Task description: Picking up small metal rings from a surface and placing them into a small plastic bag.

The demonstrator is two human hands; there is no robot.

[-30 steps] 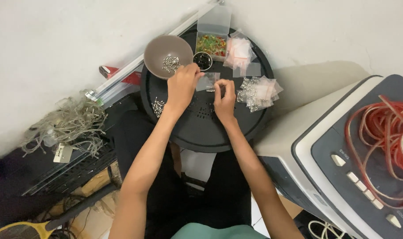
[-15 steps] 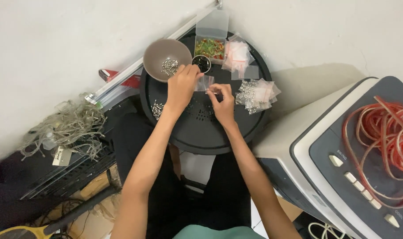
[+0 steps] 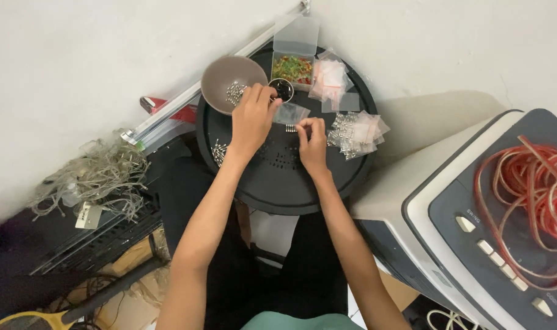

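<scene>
Head view, looking straight down: a small clear plastic bag [image 3: 290,113] lies on the round black tray [image 3: 272,183], near its upper middle, and serves as the landmark. The left hand [image 3: 252,119] sits just left of the bag, fingers curled, its fingertips pinching the bag's left edge. The right hand [image 3: 312,142] is just below and right of the bag, thumb and forefinger closed together on tiny metal pieces [image 3: 291,128] lying directly beneath the bag; whether they are lifted off the tray cannot be told.

Up and left of the bag, touching the tray's rim, stands a brown bowl [image 3: 223,82] with small silver parts inside. Straight above the bag is a little black cup [image 3: 283,89], and beyond that a clear box of coloured bits [image 3: 292,67]. Right of the bag lies a heap of filled bags [image 3: 355,129]. Far right of the bag, off the tray, red tubing [image 3: 535,183] coils on a grey machine [image 3: 450,214].
</scene>
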